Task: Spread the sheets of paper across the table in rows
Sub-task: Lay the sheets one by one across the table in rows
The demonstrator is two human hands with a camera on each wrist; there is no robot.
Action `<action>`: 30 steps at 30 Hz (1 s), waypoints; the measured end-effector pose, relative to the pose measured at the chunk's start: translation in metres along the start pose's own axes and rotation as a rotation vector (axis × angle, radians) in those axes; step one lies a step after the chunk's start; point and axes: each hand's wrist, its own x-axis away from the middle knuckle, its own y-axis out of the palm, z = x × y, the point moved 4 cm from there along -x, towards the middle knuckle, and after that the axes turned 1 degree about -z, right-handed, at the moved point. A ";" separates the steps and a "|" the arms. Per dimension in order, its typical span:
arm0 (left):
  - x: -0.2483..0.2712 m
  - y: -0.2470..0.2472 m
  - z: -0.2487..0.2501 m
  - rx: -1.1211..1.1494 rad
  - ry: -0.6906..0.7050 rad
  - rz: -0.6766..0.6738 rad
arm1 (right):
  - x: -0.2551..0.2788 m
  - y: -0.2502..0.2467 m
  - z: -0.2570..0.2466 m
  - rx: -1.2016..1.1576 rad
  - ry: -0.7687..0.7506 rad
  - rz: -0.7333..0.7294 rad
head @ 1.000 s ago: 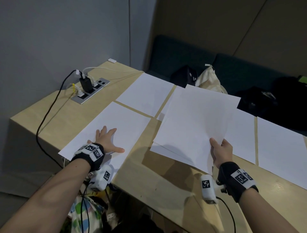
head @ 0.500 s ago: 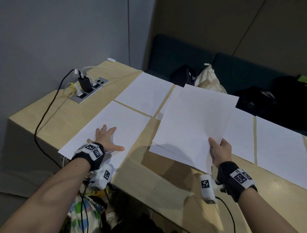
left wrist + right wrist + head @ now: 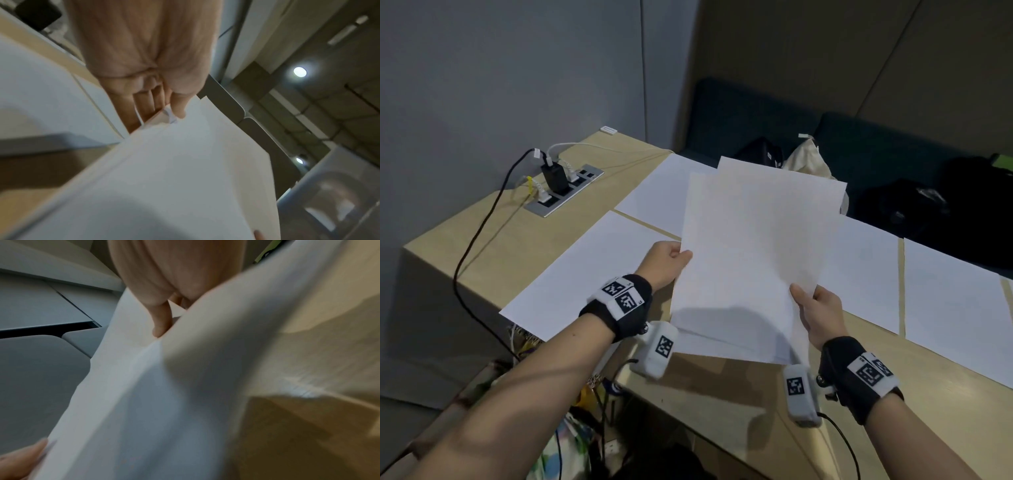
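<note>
Pale wooden worktop (image 3: 493, 260) already carries laid sheets (image 3: 599, 267), and I've got the remaining stack (image 3: 750, 260) lifted above it, left hand (image 3: 664, 262) and right hand (image 3: 820, 317) both pinching its edges, so next I judge one sheet needs peeling off for the bare near patch.

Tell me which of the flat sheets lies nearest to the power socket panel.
The near-left sheet, at the table's left end. The socket panel sits just beyond its far edge; the other flat sheets lie farther right.

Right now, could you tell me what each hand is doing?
Left hand: pinches the paper stack's left edge.
Right hand: grips its lower right corner.
</note>
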 end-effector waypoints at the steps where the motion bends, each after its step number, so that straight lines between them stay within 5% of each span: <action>1: 0.001 0.003 0.000 0.050 -0.011 0.020 | 0.002 -0.004 0.001 0.009 -0.006 0.000; 20: 0.026 0.056 0.003 0.244 -0.111 0.106 | 0.014 -0.079 0.016 -0.063 -0.044 0.139; 24: 0.031 0.043 -0.015 0.149 -0.166 0.243 | 0.015 -0.104 0.011 -0.164 -0.033 0.273; 30: 0.043 0.029 -0.053 -0.251 -0.290 0.269 | 0.016 -0.144 0.013 -0.207 0.000 0.386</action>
